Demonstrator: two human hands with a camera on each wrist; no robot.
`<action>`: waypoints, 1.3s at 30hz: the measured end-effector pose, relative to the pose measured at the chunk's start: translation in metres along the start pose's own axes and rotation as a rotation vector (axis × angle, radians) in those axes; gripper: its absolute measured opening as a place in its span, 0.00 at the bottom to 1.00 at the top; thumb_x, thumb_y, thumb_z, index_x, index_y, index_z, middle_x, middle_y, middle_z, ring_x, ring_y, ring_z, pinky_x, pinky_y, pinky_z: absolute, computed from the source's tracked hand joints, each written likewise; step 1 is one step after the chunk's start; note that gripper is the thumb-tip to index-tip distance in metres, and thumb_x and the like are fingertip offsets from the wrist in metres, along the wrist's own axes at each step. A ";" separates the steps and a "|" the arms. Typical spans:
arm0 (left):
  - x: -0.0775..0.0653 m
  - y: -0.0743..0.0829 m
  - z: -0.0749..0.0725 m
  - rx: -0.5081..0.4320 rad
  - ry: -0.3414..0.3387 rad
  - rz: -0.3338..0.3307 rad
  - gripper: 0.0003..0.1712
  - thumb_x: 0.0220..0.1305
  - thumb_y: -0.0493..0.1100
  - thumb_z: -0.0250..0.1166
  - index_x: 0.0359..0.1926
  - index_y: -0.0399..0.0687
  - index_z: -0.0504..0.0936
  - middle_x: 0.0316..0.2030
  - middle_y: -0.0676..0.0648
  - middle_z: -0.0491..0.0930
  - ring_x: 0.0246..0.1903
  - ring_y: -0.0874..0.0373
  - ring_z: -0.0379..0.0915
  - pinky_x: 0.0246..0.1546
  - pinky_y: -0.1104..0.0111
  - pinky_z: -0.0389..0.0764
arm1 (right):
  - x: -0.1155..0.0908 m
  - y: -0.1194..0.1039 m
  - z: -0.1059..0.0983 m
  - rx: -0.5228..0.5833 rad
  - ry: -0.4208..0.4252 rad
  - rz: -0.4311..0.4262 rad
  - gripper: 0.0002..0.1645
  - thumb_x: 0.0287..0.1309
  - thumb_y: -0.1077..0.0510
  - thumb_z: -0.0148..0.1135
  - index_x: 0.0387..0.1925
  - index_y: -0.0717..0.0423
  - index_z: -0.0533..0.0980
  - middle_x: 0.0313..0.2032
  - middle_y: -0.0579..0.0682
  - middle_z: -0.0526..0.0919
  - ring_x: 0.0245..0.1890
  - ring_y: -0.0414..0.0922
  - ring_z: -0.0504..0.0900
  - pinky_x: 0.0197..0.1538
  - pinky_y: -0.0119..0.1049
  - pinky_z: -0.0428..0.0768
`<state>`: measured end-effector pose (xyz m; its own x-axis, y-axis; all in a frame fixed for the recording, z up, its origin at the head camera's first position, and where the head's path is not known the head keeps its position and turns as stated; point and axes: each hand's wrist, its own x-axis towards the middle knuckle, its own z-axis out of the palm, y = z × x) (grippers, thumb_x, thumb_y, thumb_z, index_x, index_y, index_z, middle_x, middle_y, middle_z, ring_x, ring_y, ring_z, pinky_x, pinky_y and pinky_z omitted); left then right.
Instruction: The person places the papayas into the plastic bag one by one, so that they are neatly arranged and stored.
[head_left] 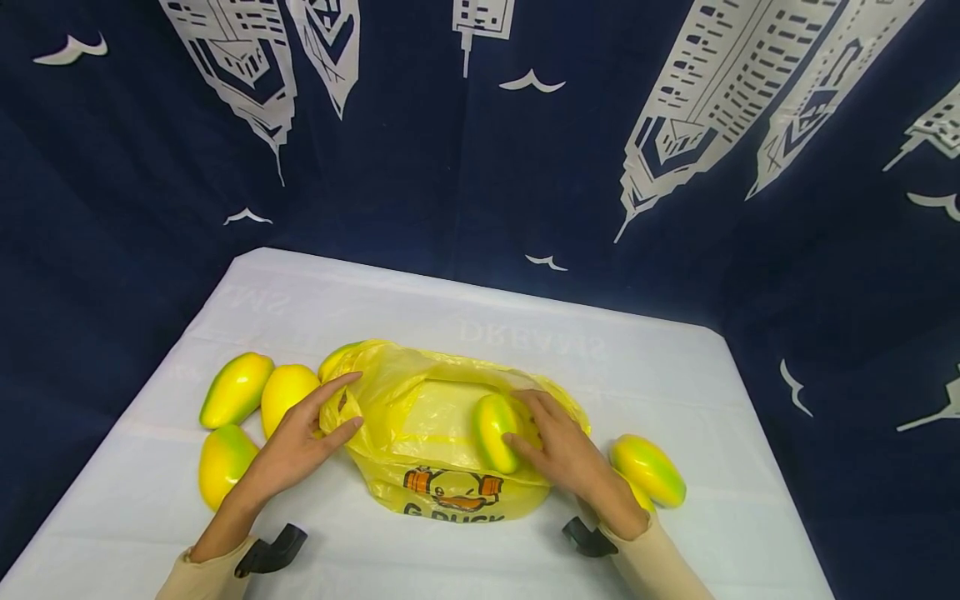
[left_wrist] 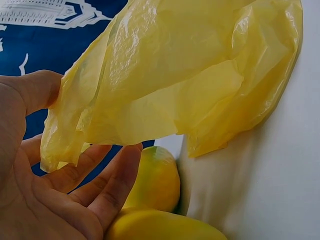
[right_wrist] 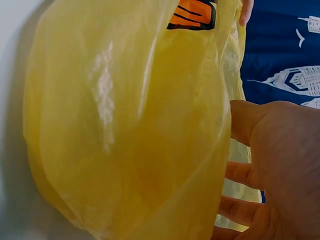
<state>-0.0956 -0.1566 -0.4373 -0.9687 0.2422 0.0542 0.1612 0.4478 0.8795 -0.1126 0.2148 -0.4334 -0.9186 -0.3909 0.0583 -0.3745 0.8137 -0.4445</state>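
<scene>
And here's the yellow bag (left_wrist: 175,75), thin and crinkled, light glinting off its folds! The left hand (left_wrist: 55,195) comes in at the bag's left, thumb (left_wrist: 42,90) right against its edge, fingers (left_wrist: 117,185) spread apart beneath its hanging corner. Just below the bag, two mangoes: one yellow and green (left_wrist: 162,180), close to the fingertips, and a yellow one (left_wrist: 165,227) lower down, cut off by the frame. White table (left_wrist: 285,175) to the bag's right; behind it at upper left, dark blue cloth (left_wrist: 37,50) with white building prints (left_wrist: 45,14)!
</scene>
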 end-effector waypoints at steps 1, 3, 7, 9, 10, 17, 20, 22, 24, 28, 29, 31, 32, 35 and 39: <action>0.000 0.000 0.000 0.000 0.000 0.000 0.35 0.70 0.44 0.64 0.74 0.51 0.63 0.72 0.38 0.63 0.68 0.42 0.65 0.66 0.43 0.69 | 0.000 0.000 0.000 -0.002 0.002 -0.003 0.36 0.65 0.47 0.66 0.70 0.52 0.66 0.67 0.52 0.70 0.57 0.50 0.77 0.59 0.50 0.80; 0.000 0.000 0.000 -0.001 -0.002 -0.001 0.35 0.70 0.44 0.64 0.74 0.51 0.63 0.72 0.38 0.63 0.68 0.42 0.65 0.66 0.43 0.69 | -0.001 -0.001 -0.001 -0.002 0.008 -0.011 0.36 0.65 0.47 0.66 0.69 0.52 0.67 0.67 0.52 0.70 0.57 0.51 0.77 0.59 0.50 0.80; 0.000 0.000 0.000 0.002 -0.002 0.002 0.35 0.70 0.45 0.64 0.74 0.51 0.63 0.72 0.38 0.63 0.68 0.42 0.64 0.66 0.42 0.68 | -0.002 -0.004 -0.004 -0.013 0.032 -0.038 0.36 0.64 0.47 0.67 0.69 0.51 0.67 0.67 0.52 0.70 0.55 0.50 0.78 0.56 0.48 0.81; 0.000 0.000 0.000 0.005 -0.002 0.006 0.35 0.70 0.45 0.64 0.74 0.50 0.63 0.72 0.38 0.63 0.68 0.42 0.64 0.66 0.42 0.68 | -0.003 -0.005 -0.006 -0.017 0.048 -0.057 0.35 0.64 0.47 0.67 0.69 0.50 0.67 0.67 0.51 0.71 0.55 0.49 0.78 0.57 0.49 0.81; 0.000 0.000 0.000 0.005 -0.001 0.006 0.35 0.70 0.45 0.64 0.74 0.50 0.63 0.72 0.38 0.63 0.68 0.42 0.64 0.66 0.42 0.68 | -0.003 -0.006 -0.007 -0.020 0.055 -0.069 0.35 0.64 0.47 0.67 0.69 0.50 0.68 0.67 0.51 0.71 0.55 0.49 0.78 0.57 0.48 0.81; 0.000 -0.002 0.000 0.001 0.002 0.003 0.35 0.70 0.46 0.64 0.74 0.52 0.64 0.73 0.39 0.62 0.68 0.43 0.64 0.67 0.43 0.68 | -0.007 -0.009 -0.016 -0.030 0.075 -0.125 0.33 0.65 0.47 0.66 0.68 0.49 0.68 0.66 0.48 0.72 0.58 0.48 0.78 0.59 0.48 0.81; -0.001 -0.003 0.000 -0.007 0.000 0.007 0.35 0.70 0.46 0.64 0.74 0.52 0.64 0.73 0.39 0.62 0.69 0.43 0.62 0.67 0.42 0.67 | -0.010 -0.013 -0.021 -0.035 0.081 -0.126 0.33 0.65 0.46 0.65 0.68 0.48 0.68 0.66 0.48 0.72 0.58 0.48 0.79 0.56 0.47 0.82; -0.001 -0.004 0.000 -0.007 0.001 0.011 0.35 0.70 0.46 0.64 0.74 0.52 0.64 0.73 0.39 0.62 0.70 0.43 0.62 0.67 0.42 0.66 | -0.013 -0.015 -0.025 -0.026 0.085 -0.129 0.33 0.65 0.46 0.65 0.68 0.47 0.68 0.66 0.47 0.72 0.56 0.48 0.81 0.54 0.45 0.84; -0.001 -0.004 0.000 -0.005 0.002 0.016 0.34 0.70 0.46 0.64 0.74 0.51 0.64 0.73 0.39 0.62 0.70 0.42 0.61 0.67 0.41 0.66 | -0.015 -0.017 -0.030 -0.003 0.098 -0.130 0.33 0.65 0.47 0.65 0.68 0.47 0.68 0.65 0.47 0.73 0.54 0.46 0.81 0.51 0.43 0.85; -0.001 -0.003 0.000 -0.003 0.002 0.018 0.34 0.70 0.45 0.65 0.73 0.51 0.65 0.73 0.39 0.62 0.70 0.41 0.61 0.68 0.41 0.64 | -0.019 -0.018 -0.043 0.051 0.160 -0.136 0.30 0.64 0.51 0.67 0.66 0.49 0.71 0.62 0.45 0.76 0.52 0.45 0.81 0.47 0.42 0.85; -0.001 -0.003 0.000 -0.003 0.001 0.018 0.34 0.70 0.45 0.65 0.73 0.51 0.65 0.73 0.39 0.62 0.70 0.41 0.61 0.68 0.41 0.64 | -0.020 -0.017 -0.046 0.060 0.180 -0.137 0.30 0.64 0.53 0.67 0.65 0.50 0.71 0.62 0.45 0.76 0.52 0.44 0.81 0.47 0.41 0.86; -0.001 -0.003 0.000 -0.002 0.002 0.015 0.34 0.69 0.45 0.65 0.73 0.51 0.65 0.73 0.39 0.62 0.70 0.41 0.61 0.68 0.41 0.65 | -0.021 -0.014 -0.052 0.071 0.219 -0.146 0.28 0.63 0.56 0.68 0.64 0.51 0.73 0.61 0.46 0.77 0.51 0.45 0.82 0.45 0.41 0.86; -0.001 -0.002 0.000 -0.001 0.002 0.013 0.34 0.69 0.45 0.65 0.73 0.51 0.65 0.73 0.39 0.63 0.70 0.41 0.61 0.68 0.41 0.65 | -0.022 -0.012 -0.054 0.075 0.238 -0.149 0.28 0.62 0.58 0.68 0.63 0.52 0.73 0.61 0.46 0.77 0.51 0.46 0.82 0.45 0.42 0.86; 0.000 -0.002 0.000 0.003 0.004 0.011 0.34 0.69 0.45 0.65 0.73 0.51 0.65 0.72 0.38 0.63 0.70 0.41 0.62 0.68 0.41 0.66 | -0.023 -0.006 -0.061 0.064 0.291 -0.154 0.27 0.61 0.61 0.69 0.62 0.53 0.74 0.60 0.46 0.78 0.51 0.47 0.82 0.45 0.41 0.86; 0.000 -0.003 0.000 0.002 0.004 0.013 0.34 0.69 0.44 0.65 0.73 0.50 0.65 0.72 0.38 0.63 0.70 0.41 0.62 0.68 0.41 0.66 | -0.024 0.001 -0.069 0.053 0.325 -0.143 0.28 0.61 0.62 0.68 0.62 0.51 0.75 0.59 0.47 0.79 0.51 0.47 0.83 0.45 0.42 0.87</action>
<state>-0.0960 -0.1584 -0.4398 -0.9672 0.2450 0.0678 0.1746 0.4462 0.8777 -0.0993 0.2544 -0.3733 -0.8528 -0.3348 0.4008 -0.5028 0.7338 -0.4568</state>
